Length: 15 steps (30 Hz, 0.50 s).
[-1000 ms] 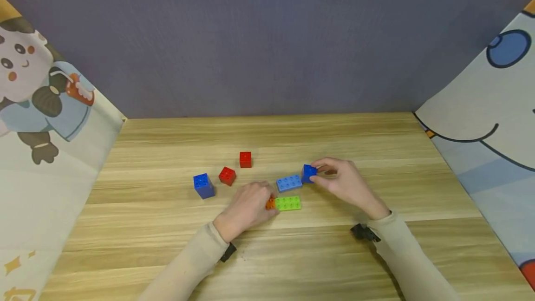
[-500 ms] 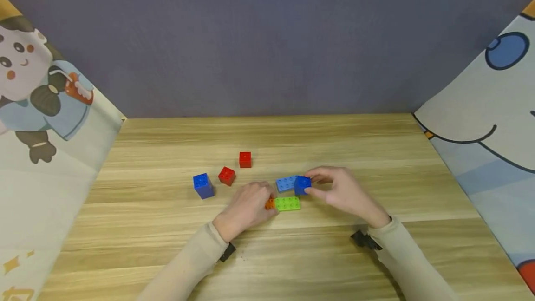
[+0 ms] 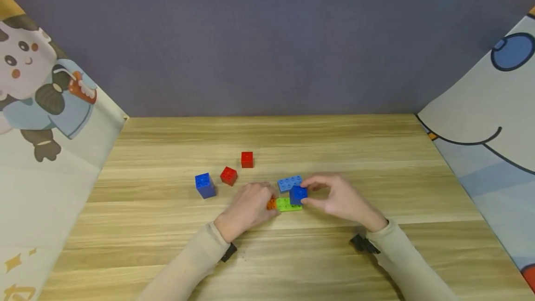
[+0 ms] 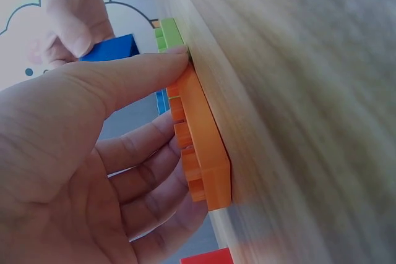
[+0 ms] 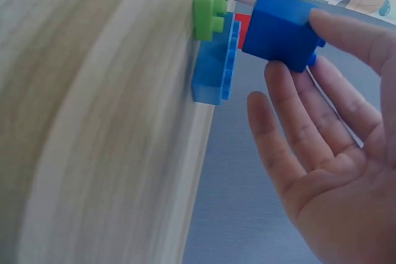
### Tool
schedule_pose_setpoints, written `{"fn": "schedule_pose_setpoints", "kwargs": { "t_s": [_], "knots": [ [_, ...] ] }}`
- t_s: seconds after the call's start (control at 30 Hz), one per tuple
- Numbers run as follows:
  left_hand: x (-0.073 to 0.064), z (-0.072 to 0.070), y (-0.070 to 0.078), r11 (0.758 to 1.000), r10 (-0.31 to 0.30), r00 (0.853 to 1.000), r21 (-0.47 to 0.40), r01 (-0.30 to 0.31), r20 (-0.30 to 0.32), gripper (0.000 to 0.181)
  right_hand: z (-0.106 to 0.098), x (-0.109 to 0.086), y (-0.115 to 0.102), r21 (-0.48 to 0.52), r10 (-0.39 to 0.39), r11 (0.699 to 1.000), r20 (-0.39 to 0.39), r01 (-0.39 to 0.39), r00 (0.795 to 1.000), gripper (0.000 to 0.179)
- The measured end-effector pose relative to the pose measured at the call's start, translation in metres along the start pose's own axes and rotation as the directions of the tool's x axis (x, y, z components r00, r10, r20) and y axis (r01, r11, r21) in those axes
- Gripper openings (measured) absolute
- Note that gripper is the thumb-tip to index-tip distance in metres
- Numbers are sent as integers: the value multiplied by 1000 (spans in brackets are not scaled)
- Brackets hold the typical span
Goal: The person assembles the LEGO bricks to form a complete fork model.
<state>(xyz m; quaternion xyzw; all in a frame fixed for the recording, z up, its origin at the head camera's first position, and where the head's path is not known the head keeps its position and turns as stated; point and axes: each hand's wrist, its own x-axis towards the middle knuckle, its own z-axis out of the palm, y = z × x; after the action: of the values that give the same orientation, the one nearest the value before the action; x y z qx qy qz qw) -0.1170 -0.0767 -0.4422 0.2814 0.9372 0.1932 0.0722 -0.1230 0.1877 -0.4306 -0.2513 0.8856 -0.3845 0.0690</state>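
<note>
My left hand grips an orange building brick flat on the table, thumb along one side and fingers on the other. End to end with it lies a lime green brick, its studs facing up. Between thumb and fingertips, my right hand pinches a dark blue square brick. In the head view that brick overlaps the right end of the green one; the right wrist view has it raised off the studs. Just behind the green brick sits a light blue brick. The left hand hides most of the orange brick from above.
Left of my hands stand a tall dark blue block and two red bricks, one nearer and one farther back. A grey wall bounds the wooden table at the back, and cartoon-printed panels flank it.
My right hand has carried the dark blue brick leftward and nearer to me, from beside the light blue brick to over the green brick's right end. My left hand stays on the orange brick.
</note>
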Motion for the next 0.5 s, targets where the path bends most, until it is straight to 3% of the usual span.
{"fn": "schedule_pose_setpoints", "kwargs": {
  "t_s": [0.2, 0.5],
  "knots": [
    [0, 0, 1, 1000, -6, 1000, 10, 6, 2, 32, 2, -1, 5, 17, -8, 1000, 66, 6, 998, 32],
    [-1, 0, 2, 1000, 2, 1000, 25, -2, -12, 32, 3, -2, 5, 22, -21, 1000, 96, 18, 995, 32]
  ]
}}
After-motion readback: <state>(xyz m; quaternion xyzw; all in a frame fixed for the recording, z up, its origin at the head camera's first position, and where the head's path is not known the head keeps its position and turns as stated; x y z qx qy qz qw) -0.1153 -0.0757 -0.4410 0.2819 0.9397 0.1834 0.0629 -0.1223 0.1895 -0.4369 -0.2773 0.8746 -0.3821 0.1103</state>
